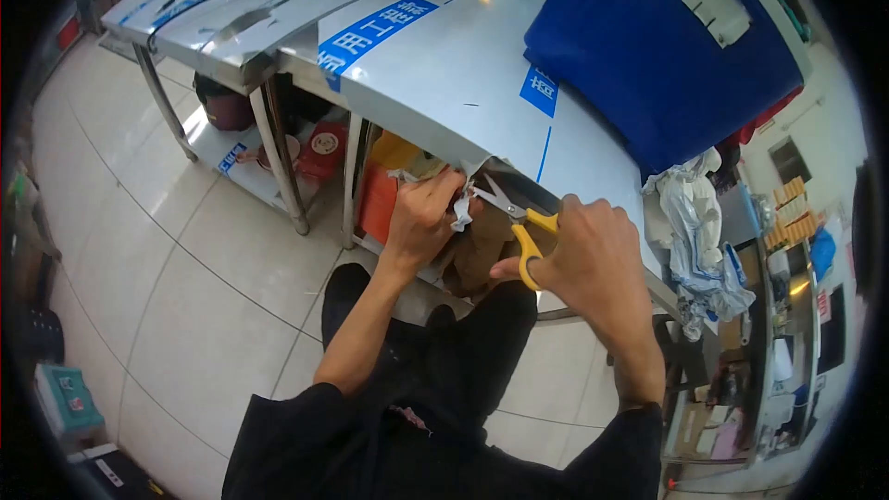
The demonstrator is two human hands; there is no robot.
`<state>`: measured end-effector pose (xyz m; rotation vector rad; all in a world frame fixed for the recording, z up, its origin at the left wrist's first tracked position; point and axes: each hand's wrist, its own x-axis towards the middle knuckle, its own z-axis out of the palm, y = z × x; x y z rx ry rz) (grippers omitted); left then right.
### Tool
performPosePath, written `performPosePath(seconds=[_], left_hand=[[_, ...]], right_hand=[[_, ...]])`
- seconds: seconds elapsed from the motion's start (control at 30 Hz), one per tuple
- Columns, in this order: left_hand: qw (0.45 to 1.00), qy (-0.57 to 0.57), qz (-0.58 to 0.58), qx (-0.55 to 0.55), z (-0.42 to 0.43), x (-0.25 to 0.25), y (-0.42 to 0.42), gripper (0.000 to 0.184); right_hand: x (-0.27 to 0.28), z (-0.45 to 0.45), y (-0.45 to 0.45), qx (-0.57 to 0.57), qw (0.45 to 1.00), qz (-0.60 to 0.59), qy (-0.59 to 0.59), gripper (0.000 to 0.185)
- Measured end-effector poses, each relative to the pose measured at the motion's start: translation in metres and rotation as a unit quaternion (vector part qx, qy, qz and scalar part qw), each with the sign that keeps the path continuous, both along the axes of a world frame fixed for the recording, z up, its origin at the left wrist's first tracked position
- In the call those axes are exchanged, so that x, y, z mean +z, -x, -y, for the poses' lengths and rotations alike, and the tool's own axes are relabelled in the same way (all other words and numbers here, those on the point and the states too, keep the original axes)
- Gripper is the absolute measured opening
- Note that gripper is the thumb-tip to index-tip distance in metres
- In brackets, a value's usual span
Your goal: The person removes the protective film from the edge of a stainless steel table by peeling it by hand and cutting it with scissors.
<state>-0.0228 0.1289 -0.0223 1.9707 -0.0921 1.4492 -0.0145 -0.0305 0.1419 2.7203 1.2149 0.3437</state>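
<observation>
My right hand (594,264) grips scissors (526,248) by their yellow handles. The metal blades stand apart and point toward the front edge of a steel table (444,83), whose top has a whitish film with blue printed bands. Just left of the blades, my left hand (424,215) is closed with its fingers pinched on a crumpled strip of white film (462,209), close below the table edge. Loose film at that edge is lifted near the blade tips. My fingers partly hide where the strip joins the rest.
A large blue bin (648,56) stands on the table's right part. Crumpled plastic wrap (690,231) hangs beside it. Under the tables, a lower shelf holds a red bag (324,150) and an orange item (378,204). Shelving (782,352) with goods is at right. Table legs (282,157) rise at left.
</observation>
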Motion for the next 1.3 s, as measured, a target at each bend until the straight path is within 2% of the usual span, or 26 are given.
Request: performPosePath(seconds=[0.07,0.23,0.4,0.53,0.6,0.63,0.7,0.73,0.77,0.83,0.9,0.97,1.0,1.07,1.1,1.17,1.2,1.27,1.3], left_hand=[[1.0,0.009,-0.008,-0.013,0.002,0.001,0.001,0.021],[0.999,0.033,0.028,-0.032,0.005,-0.004,-0.003,0.021],[0.997,0.061,0.036,-0.044,0.01,-0.011,-0.003,0.02],[0.998,0.021,0.034,-0.05,0.066,-0.039,0.009,0.016],[0.978,0.107,0.081,-0.159,0.077,-0.036,0.016,0.014],[0.988,0.091,0.07,-0.1,0.072,-0.036,0.018,0.015],[0.983,0.098,0.082,-0.131,0.064,-0.031,0.016,0.017],[0.979,0.095,0.095,-0.155,0.06,-0.029,0.016,0.018],[0.978,0.127,0.085,-0.138,0.059,-0.029,0.017,0.027],[0.979,0.125,0.071,-0.145,0.04,-0.034,0.026,0.026],[0.979,0.127,0.055,-0.151,0.021,-0.037,0.029,0.024],[0.93,0.344,0.019,-0.132,0.005,-0.042,0.022,0.026],[0.931,0.341,0.016,-0.131,-0.01,-0.048,0.014,0.026],[0.81,0.474,-0.035,-0.344,-0.037,-0.059,-0.003,0.035],[0.809,0.473,-0.04,-0.346,-0.038,-0.052,-0.006,0.035],[0.747,0.521,0.017,-0.412,-0.035,-0.023,-0.009,0.047],[0.747,0.52,0.017,-0.415,-0.033,-0.012,-0.008,0.047],[0.703,0.544,0.048,-0.456,-0.032,0.001,-0.008,0.055],[0.704,0.543,0.047,-0.456,-0.033,-0.001,-0.017,0.055]], right_hand=[[-0.001,-0.003,-0.006,0.002,1.0,-0.023,-0.001,0.079],[0.002,-0.015,-0.004,-0.024,0.998,-0.065,0.008,0.077],[-0.004,-0.02,-0.011,0.012,0.997,-0.069,-0.045,0.077],[-0.003,-0.038,-0.004,0.002,1.0,-0.019,-0.02,0.078],[0.003,-0.04,0.002,-0.039,0.998,-0.035,0.022,0.049],[0.001,-0.038,-0.001,-0.044,0.998,-0.036,0.026,0.049],[-0.011,-0.032,-0.008,-0.012,0.999,0.015,-0.049,0.067],[-0.016,-0.028,-0.01,-0.011,0.999,0.014,-0.05,0.067],[-0.02,-0.024,-0.015,0.008,0.997,0.032,-0.064,0.063],[-0.021,-0.021,-0.014,0.027,0.994,0.053,-0.087,0.06],[-0.022,-0.021,-0.006,0.0,0.996,0.036,-0.084,0.064],[-0.013,-0.027,0.006,-0.02,0.997,0.009,-0.069,0.065],[-0.011,-0.029,0.011,-0.042,0.998,-0.016,-0.049,0.066],[-0.017,-0.029,0.009,-0.04,0.997,-0.005,-0.066,0.066],[-0.022,-0.027,0.008,-0.037,0.996,0.011,-0.079,0.065],[-0.029,-0.025,0.002,-0.024,0.993,0.034,-0.11,0.07],[-0.033,-0.024,-0.001,-0.006,0.989,0.057,-0.138,0.075],[-0.041,-0.022,-0.009,0.008,0.987,0.081,-0.14,0.074],[-0.043,-0.021,-0.012,0.024,0.984,0.104,-0.142,0.074]])
